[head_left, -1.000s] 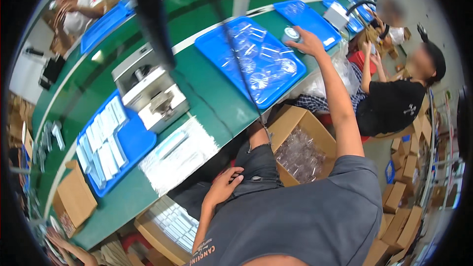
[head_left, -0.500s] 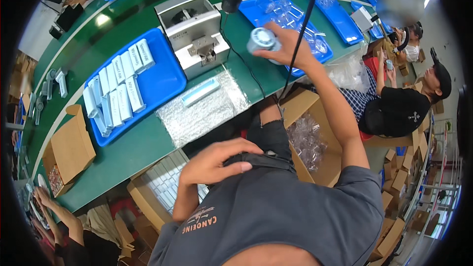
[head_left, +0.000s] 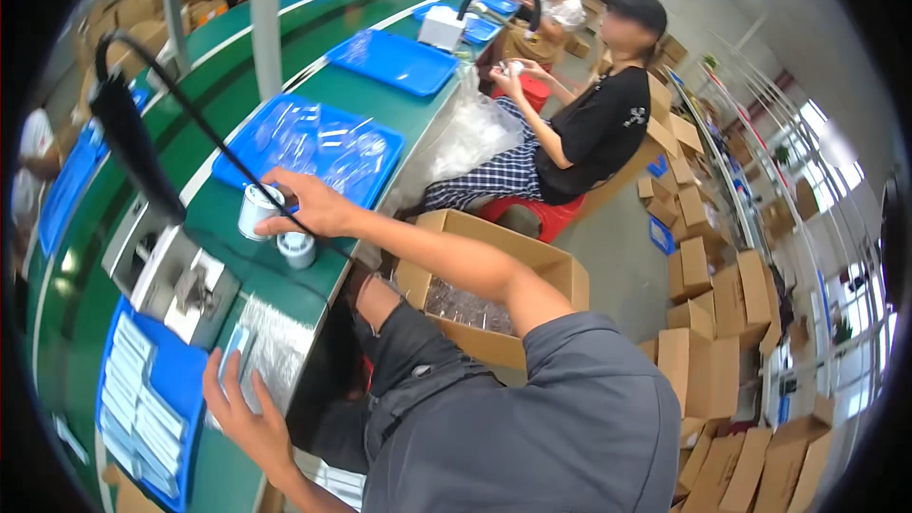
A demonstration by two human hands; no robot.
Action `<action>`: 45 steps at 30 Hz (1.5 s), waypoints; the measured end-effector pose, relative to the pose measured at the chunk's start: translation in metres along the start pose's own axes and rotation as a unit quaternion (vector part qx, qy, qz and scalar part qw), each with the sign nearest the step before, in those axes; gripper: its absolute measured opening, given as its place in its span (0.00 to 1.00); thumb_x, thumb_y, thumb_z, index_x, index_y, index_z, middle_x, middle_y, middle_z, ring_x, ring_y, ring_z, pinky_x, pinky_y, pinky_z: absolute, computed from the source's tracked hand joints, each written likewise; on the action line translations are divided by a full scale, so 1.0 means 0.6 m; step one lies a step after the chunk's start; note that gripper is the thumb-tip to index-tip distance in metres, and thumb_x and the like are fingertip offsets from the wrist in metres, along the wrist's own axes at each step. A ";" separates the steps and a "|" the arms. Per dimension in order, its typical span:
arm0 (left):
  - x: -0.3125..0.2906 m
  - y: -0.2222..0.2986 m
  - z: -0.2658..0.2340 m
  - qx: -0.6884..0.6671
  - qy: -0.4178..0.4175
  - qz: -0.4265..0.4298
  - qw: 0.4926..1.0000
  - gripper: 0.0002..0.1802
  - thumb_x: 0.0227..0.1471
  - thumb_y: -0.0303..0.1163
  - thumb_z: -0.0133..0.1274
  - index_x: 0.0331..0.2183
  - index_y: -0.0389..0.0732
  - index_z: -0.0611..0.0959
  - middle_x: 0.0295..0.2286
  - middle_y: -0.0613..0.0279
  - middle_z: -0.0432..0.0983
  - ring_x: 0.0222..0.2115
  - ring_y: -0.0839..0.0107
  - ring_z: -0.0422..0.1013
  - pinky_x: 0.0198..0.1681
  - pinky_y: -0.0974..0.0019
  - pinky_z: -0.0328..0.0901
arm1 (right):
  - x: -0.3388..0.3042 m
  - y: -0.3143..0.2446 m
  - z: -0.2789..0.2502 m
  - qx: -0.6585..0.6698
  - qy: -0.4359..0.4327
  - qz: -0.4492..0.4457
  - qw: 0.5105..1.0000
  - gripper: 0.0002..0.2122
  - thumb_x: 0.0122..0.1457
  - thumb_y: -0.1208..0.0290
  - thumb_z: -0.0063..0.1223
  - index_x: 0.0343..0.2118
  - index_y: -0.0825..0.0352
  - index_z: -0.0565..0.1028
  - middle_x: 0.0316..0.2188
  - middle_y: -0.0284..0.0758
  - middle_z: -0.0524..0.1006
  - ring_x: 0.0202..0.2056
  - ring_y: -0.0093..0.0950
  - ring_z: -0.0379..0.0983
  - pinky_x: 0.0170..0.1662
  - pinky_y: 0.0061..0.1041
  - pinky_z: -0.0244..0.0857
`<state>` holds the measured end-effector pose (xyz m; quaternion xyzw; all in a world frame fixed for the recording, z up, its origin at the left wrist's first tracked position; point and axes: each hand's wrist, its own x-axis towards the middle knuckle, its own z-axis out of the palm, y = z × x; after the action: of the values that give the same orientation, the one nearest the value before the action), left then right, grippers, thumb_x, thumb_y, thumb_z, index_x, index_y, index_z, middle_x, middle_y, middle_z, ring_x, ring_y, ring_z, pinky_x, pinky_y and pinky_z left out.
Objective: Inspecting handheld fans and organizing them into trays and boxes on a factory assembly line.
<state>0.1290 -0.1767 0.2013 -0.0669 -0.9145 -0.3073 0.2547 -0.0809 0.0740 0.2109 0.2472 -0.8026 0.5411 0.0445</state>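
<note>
Left hand (head_left: 249, 418) sits at the lower left of the frame, fingers spread and unclenched, resting on a clear plastic packet sheet (head_left: 271, 356) that lies on the green bench (head_left: 389, 104). Just left of it, a blue tray (head_left: 180, 385) carries rows of small pale packets. Above that tray stands a grey metal machine (head_left: 176, 275), with a black flexible-arm fixture (head_left: 133, 147) rising over it.

Right hand (head_left: 309, 207), at centre left, is closed around a small white cylindrical roll (head_left: 256, 211), gripped upright just above the bench surface. A second white roll (head_left: 297, 249) stands on the bench just beside and below it, apart from the hand. Behind the hand lies a blue tray (head_left: 318, 147) holding clear plastic pieces.

Right of the bench edge, an open cardboard box (head_left: 489, 285) holds clear bagged parts. Further up the frame, a seated person in a black shirt (head_left: 594, 128) works beside another blue tray (head_left: 394, 59). Stacked cardboard boxes (head_left: 712, 323) fill the floor at the right.
</note>
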 end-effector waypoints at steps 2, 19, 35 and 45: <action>0.007 0.004 0.013 0.021 -0.026 0.012 0.999 0.19 0.55 0.25 0.53 0.49 0.37 0.77 0.53 0.49 0.69 0.54 0.46 0.64 0.58 0.51 0.58 | 0.003 -0.018 -0.029 0.204 0.058 -0.006 0.977 0.24 0.56 0.60 0.66 0.50 0.65 0.69 0.38 0.36 0.78 0.43 0.29 0.76 0.47 0.28 0.70; 0.024 -0.030 0.075 0.127 0.013 -0.049 0.991 0.18 0.45 0.23 0.61 0.42 0.41 0.80 0.45 0.52 0.71 0.48 0.48 0.68 0.50 0.52 0.63 | -0.113 -0.091 0.006 0.159 -0.309 -0.051 0.936 0.30 0.44 0.73 0.71 0.52 0.70 0.68 0.50 0.43 0.77 0.50 0.35 0.75 0.55 0.31 0.66; -0.021 -0.013 0.061 0.212 0.107 -0.134 0.962 0.25 0.45 0.24 0.61 0.49 0.46 0.79 0.43 0.54 0.72 0.48 0.55 0.68 0.54 0.51 0.59 | -0.098 -0.048 0.138 0.011 -0.148 -0.020 0.989 0.25 0.48 0.62 0.71 0.44 0.70 0.72 0.40 0.45 0.75 0.42 0.42 0.74 0.46 0.34 0.68; 0.003 -0.008 0.078 -0.328 0.176 -0.250 0.894 0.23 0.64 0.37 0.48 0.55 0.34 0.68 0.40 0.57 0.73 0.38 0.72 0.70 0.44 0.70 0.63 | -0.074 -0.049 0.179 0.303 -0.077 0.053 0.948 0.06 0.60 0.74 0.58 0.33 0.72 0.80 0.29 0.32 0.82 0.34 0.17 0.76 0.37 0.20 0.68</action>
<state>0.1062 -0.1530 0.1679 0.1390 -0.6881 -0.6504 0.2903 -0.0080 -0.0147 0.1770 0.2466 -0.6135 0.7400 -0.1233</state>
